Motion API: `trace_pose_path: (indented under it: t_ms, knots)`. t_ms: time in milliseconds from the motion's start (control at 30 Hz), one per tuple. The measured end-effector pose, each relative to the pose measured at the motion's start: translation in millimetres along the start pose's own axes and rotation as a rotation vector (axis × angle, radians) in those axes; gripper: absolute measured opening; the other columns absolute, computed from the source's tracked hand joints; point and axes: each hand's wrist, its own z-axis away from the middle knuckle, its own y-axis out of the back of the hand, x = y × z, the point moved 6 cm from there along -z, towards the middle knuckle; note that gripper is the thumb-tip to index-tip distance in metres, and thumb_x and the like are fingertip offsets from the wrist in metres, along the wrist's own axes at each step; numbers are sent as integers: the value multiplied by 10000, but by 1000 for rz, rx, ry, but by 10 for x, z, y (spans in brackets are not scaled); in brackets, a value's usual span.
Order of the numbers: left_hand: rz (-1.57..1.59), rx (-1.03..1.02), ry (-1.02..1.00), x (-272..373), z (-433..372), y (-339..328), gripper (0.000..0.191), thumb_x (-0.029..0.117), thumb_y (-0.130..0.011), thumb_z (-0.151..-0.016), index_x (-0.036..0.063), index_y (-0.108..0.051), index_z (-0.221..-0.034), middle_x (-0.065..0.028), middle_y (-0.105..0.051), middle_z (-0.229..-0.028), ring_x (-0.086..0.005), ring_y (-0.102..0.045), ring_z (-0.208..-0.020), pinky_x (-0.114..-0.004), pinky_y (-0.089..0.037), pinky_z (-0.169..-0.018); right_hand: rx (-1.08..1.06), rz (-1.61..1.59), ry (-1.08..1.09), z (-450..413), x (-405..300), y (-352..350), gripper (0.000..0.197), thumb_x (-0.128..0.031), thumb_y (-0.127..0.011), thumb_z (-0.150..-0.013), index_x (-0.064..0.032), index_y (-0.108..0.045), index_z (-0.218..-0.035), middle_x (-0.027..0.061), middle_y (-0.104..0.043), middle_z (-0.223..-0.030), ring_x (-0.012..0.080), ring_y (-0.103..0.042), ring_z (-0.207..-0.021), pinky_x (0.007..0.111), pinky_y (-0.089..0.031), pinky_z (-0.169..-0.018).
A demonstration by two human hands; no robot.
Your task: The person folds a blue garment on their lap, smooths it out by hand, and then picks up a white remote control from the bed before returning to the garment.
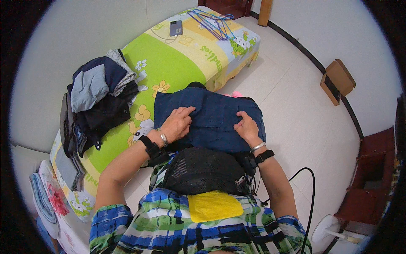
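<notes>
A dark navy cloth garment (215, 114) is spread out in front of me, its left side over the edge of the bed. My left hand (177, 123) rests on its left part, index finger stretched out and the other fingers curled. On the right part lies my right hand (247, 127), index finger extended and thumb bent inward. Whether either hand pinches the cloth cannot be seen. Beneath the garment's far edge, a black rounded item (196, 85) and something pink (236, 94) peek out.
Folded dark clothes (104, 114) with a light grey-blue piece (89, 88) on top are piled left on the patterned bed (177, 60). Farther back lie a phone (176, 28) on a cable and several hangers (212, 23). An open cardboard box (337, 81) and a white fan (326, 228) stand right.
</notes>
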Motion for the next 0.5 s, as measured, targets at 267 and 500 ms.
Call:
trace_pose_path:
  t_ms: [267,500]
  knots:
    - [-1,-1,5,20,-12,20,120,8,-619,-657,17,-551,-755,-188,-450,-1244,-361,-478,-1027,-428,-407,-862,-51,-86,-13,-120,100,-26,322,-132,-678,-671,-130,-581,-978,61,-649,-766,279,-637,-785,381,-497,-716]
    - [-2,11,-5,29,0,19,124,10,-622,-651,13,-532,-736,-192,-449,-1244,-363,-475,-1030,-429,-407,-860,63,-13,60,40,-2,1,257,-145,-674,-701,-138,-561,-931,55,-634,-724,282,-632,-740,387,-491,-660]
